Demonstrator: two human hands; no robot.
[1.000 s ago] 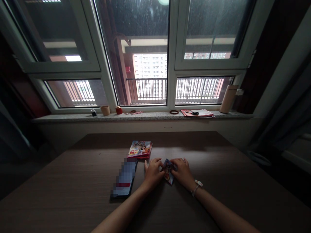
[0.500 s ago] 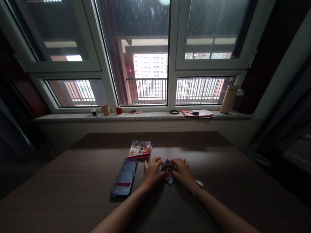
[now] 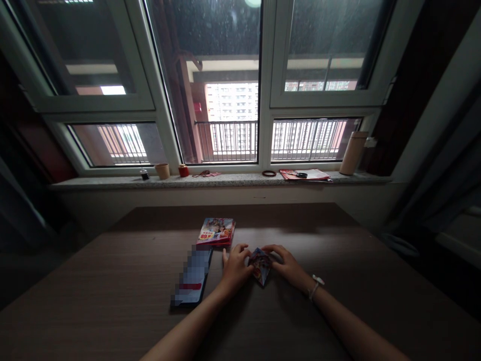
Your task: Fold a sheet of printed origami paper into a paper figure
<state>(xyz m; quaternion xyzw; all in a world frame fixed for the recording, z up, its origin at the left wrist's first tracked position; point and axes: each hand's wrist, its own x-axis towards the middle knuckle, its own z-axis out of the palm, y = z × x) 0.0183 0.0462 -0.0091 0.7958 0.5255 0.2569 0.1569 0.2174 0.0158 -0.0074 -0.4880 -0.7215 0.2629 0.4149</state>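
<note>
Paper (image 3: 260, 264), folded, pinched by left hand (image 3: 235, 266) and right hand (image 3: 288, 264); print unreadable.

Gripping a folded paper (image 3: 260, 264) near the middle of the table (image 3: 112, 281), left hand (image 3: 235, 268) pinching its left side and right hand (image 3: 287, 265) its right, fingers bent down. Just beyond the left hand, toward the far edge: leaflets (image 3: 217, 230). Left of that hand, lying flat: a phone (image 3: 192, 276).
</note>
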